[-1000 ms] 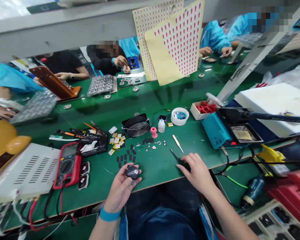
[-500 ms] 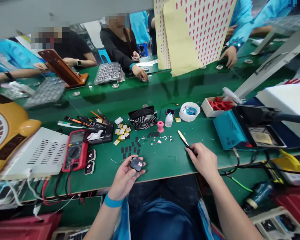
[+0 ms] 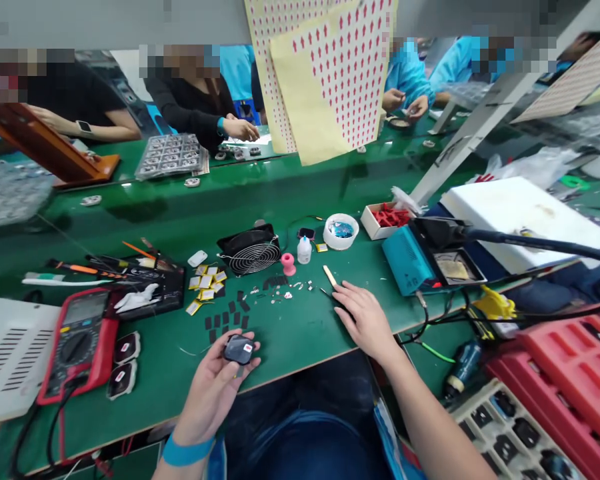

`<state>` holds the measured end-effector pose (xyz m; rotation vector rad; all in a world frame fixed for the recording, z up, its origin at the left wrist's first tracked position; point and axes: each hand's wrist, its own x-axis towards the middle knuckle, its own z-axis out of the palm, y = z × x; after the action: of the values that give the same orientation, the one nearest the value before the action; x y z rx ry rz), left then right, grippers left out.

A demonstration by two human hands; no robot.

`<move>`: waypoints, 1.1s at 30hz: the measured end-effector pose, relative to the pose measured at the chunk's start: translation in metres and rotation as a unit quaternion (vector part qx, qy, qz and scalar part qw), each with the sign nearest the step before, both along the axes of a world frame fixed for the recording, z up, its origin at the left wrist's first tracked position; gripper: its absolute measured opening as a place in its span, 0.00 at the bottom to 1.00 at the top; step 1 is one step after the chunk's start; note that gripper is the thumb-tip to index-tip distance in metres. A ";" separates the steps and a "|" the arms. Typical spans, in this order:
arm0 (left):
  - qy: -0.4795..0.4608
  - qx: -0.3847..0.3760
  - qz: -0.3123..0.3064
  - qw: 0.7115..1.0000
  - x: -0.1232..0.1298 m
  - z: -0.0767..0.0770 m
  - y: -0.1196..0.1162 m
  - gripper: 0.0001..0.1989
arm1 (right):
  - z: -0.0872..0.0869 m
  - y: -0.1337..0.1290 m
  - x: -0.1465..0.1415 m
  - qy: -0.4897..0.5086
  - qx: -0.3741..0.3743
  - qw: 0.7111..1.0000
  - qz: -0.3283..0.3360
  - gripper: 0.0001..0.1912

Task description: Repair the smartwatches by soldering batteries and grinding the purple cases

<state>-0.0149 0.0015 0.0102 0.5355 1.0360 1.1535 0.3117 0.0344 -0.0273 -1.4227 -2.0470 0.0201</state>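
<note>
My left hand (image 3: 217,380) holds a small black square device (image 3: 239,349) with rounded corners and a white-and-red sticker, gripped between thumb and fingers above the table's front edge. My right hand (image 3: 365,317) rests on the green table with its fingers stretched out and the thumb apart. Just beyond its fingertips lies a tool with a pale flat end (image 3: 329,275), its rest hidden under the hand. A thin dark tip (image 3: 324,291) also pokes out beside the fingers. Black rectangular pads (image 3: 234,319) and tiny loose parts (image 3: 287,295) lie between the hands.
Silver-and-yellow battery cells (image 3: 207,287), a black fan (image 3: 250,250), a pink spool-shaped piece (image 3: 288,265), a white bottle (image 3: 304,251) and a round white tub (image 3: 341,240) stand behind. A red multimeter (image 3: 77,347) is left, a teal soldering station (image 3: 405,260) right. Co-workers sit opposite.
The view has swung to the right. My right hand has loosened from the pale-ended tool, and its fingers now lie stretched over it. The left hand still holds the black device.
</note>
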 end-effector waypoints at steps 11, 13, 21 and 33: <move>-0.033 0.027 -0.025 0.999 0.004 -0.002 -0.005 0.25 | -0.008 -0.003 0.004 0.005 0.024 1.000 -0.014 0.16; -0.041 0.030 -0.028 0.998 0.004 -0.003 -0.006 0.25 | -0.009 -0.002 0.006 -0.002 0.024 1.000 -0.009 0.16; -0.049 0.046 -0.038 0.997 0.002 -0.006 -0.008 0.23 | -0.006 -0.003 0.005 -0.014 0.021 1.000 -0.010 0.15; -0.032 0.041 -0.036 0.998 0.005 -0.002 -0.005 0.23 | -0.003 -0.004 0.005 0.006 -0.014 1.000 -0.013 0.18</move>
<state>-0.0104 -0.0038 0.0079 0.5924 0.9108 1.1449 0.3165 0.0307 -0.0302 -1.4627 -2.0269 0.0473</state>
